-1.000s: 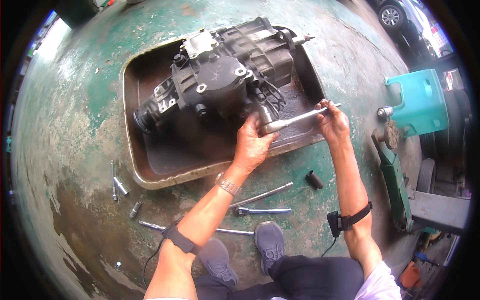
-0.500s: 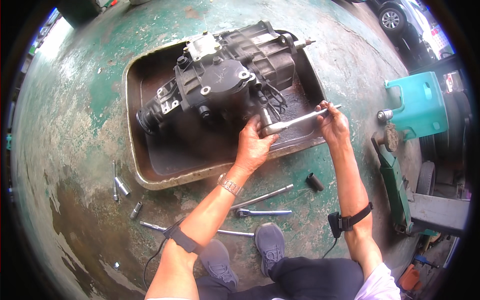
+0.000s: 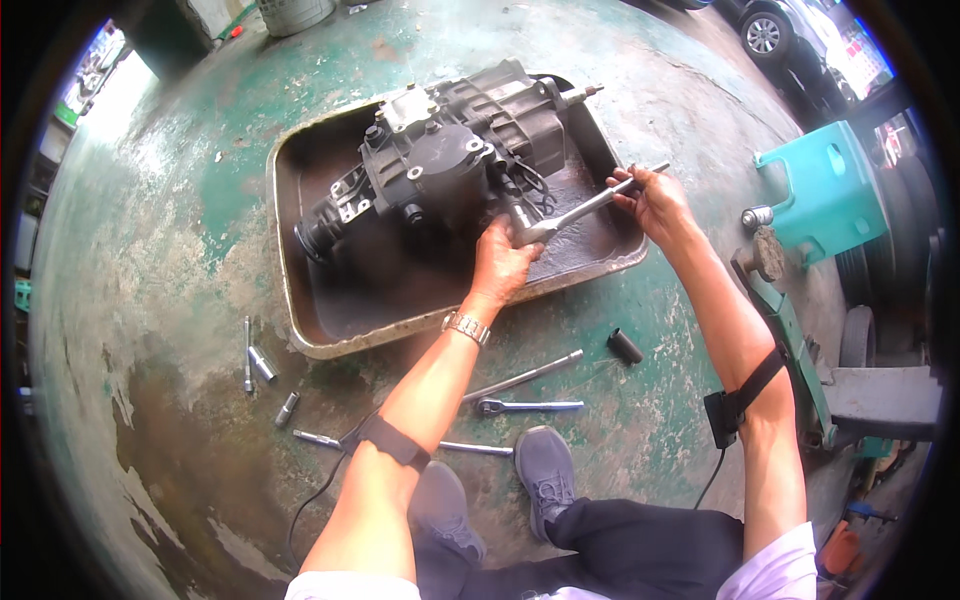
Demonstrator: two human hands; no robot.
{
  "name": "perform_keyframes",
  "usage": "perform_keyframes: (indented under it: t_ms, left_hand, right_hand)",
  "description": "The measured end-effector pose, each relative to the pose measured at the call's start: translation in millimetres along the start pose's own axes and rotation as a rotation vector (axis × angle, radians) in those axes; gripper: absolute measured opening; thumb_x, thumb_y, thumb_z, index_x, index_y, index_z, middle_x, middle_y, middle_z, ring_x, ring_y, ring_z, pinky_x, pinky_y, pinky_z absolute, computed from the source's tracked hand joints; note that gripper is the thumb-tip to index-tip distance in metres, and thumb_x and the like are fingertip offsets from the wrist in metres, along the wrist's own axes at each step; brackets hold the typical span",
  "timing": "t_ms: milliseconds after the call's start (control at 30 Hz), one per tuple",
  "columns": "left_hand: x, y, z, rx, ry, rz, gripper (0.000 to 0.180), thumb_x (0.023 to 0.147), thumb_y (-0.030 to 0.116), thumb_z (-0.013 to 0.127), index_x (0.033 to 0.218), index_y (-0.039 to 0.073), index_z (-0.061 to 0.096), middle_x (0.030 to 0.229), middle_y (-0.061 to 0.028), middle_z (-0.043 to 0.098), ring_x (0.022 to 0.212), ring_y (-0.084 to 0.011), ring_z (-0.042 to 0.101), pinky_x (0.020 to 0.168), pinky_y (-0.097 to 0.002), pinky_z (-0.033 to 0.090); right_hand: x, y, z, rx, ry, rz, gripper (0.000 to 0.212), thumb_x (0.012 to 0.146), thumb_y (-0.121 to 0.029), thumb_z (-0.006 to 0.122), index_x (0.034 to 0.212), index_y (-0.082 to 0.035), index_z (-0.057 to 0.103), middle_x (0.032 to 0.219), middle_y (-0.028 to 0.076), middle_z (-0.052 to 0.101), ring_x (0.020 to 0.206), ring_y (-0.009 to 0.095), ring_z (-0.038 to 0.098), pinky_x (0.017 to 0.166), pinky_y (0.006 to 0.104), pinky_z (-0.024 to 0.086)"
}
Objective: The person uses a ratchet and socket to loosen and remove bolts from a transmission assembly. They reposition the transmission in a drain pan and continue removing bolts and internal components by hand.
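A dark metal gearbox (image 3: 440,158) lies in a shallow, oil-stained metal tray (image 3: 345,348) on the floor. Against its near right side, a socket on a long-handled ratchet wrench (image 3: 590,205) points into the housing; the fastener itself is hidden. My left hand (image 3: 503,262) is closed around the wrench's head and socket end, low by the gearbox. Out at the handle's far end, over the tray's right rim, my right hand (image 3: 655,203) holds the bar between thumb and fingers. A loop of black cable (image 3: 541,190) hangs beside the socket.
Near my shoes lie another ratchet (image 3: 530,406), a long bar (image 3: 525,376) and a black socket (image 3: 625,346). Further left are smaller sockets (image 3: 262,363) and an extension bar (image 3: 248,355). A turquoise stool (image 3: 825,195) and a green floor jack (image 3: 795,335) stand at right.
The wrench handle has swung a little away from me, with my right hand moving along. My left hand stays at the wrench head. The whole view has shifted slightly.
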State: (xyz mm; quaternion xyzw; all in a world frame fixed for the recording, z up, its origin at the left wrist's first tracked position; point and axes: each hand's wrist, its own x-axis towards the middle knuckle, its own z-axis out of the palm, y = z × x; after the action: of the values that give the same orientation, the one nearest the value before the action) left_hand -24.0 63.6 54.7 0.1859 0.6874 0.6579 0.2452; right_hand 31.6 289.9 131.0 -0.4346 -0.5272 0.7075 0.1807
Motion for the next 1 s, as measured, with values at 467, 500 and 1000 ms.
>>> perform_keyframes:
  t_ms: [467,500,1000]
  left_hand:
    - [21,-12,-1,0.18,-0.059,-0.094,0.032,0.07,0.006,0.079,0.094,-0.005,0.06,0.082,-0.0204,0.068,0.072,-0.0261,0.068,0.066,-0.036,0.052]
    - [18,-9,0,0.243,-0.024,0.027,0.026,0.072,0.002,0.075,0.093,-0.005,0.061,0.08,-0.016,0.068,0.07,-0.0212,0.067,0.062,-0.0347,0.053]
    - [15,-26,10,0.174,0.043,0.104,0.027,0.074,-0.002,0.07,0.097,-0.001,0.055,0.086,-0.0092,0.068,0.07,-0.0112,0.062,0.062,-0.0282,0.052]
  right_hand:
    - [-5,-16,16,-0.526,0.041,-0.108,0.02,0.095,-0.02,0.052,0.103,-0.003,0.059,0.094,0.008,0.068,0.082,0.021,0.064,0.081,0.041,0.051]
    - [-3,-17,16,-0.325,0.059,0.009,0.02,0.094,-0.019,0.053,0.103,-0.002,0.059,0.094,0.008,0.068,0.083,0.022,0.065,0.082,0.0416,0.051]
    - [-72,-23,89,-0.385,-0.112,-0.732,0.017,0.09,-0.012,0.058,0.097,0.003,0.059,0.081,0.012,0.067,0.073,0.015,0.064,0.069,0.0311,0.05]
